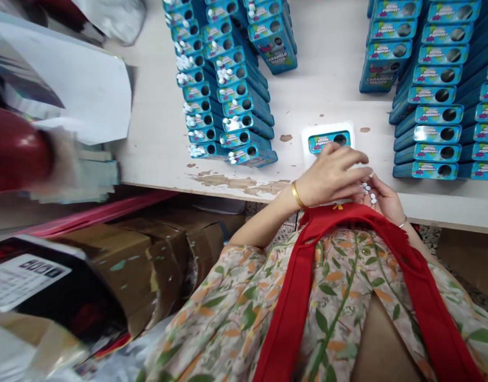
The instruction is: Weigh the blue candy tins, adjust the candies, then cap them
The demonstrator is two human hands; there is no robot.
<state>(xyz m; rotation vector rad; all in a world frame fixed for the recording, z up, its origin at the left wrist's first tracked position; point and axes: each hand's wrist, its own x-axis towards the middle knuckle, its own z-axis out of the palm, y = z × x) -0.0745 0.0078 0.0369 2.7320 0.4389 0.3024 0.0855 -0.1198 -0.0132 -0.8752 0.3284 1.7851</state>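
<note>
A blue tin [327, 141] with a round dark opening sits in a white square holder [350, 127] on the table. My left hand [332, 175], with a gold bangle on its wrist, reaches over the holder's near edge. Its fingers bend towards my other palm; their tips are partly hidden, so what they pinch does not show. My right hand [388, 200] is cupped palm up just beside it. Several small white oval candies [369, 193] lie in that palm, with the fingers curled round them.
Rows of blue tins [244, 114] stand at the left, many with white candies on top. More rows of tins [437, 122] with dark openings stand at the right. Cardboard boxes [120, 265] sit below the table [158, 143], and a blurred red object [17, 151] is at far left.
</note>
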